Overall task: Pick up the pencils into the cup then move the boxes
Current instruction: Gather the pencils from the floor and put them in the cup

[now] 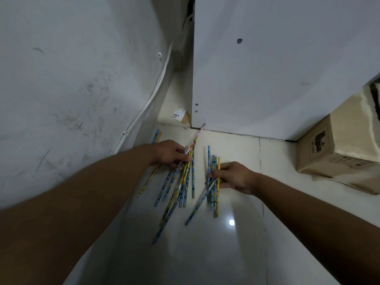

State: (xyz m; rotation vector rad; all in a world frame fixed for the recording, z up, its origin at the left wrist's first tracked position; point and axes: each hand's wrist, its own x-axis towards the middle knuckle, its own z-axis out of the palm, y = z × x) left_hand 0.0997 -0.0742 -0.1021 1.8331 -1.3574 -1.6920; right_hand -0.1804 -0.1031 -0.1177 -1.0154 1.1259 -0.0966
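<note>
Several blue and yellow patterned pencils lie scattered on the pale tiled floor. My left hand (170, 154) grips a bunch of pencils (186, 175) in the middle of the pile, a pink pencil (197, 136) sticking out beyond it. My right hand (232, 176) pinches a smaller bunch of pencils (214, 182) to the right. Two more pencils (156, 136) lie behind my left hand near the wall. A cardboard box (337, 153) stands at the right. No cup is in view.
A grey wall (72, 89) with a white cable runs along the left. A white cabinet panel (277, 68) stands straight ahead, its corner close to the pencils. A labelled piece of cardboard (182, 116) lies in the gap between wall and cabinet.
</note>
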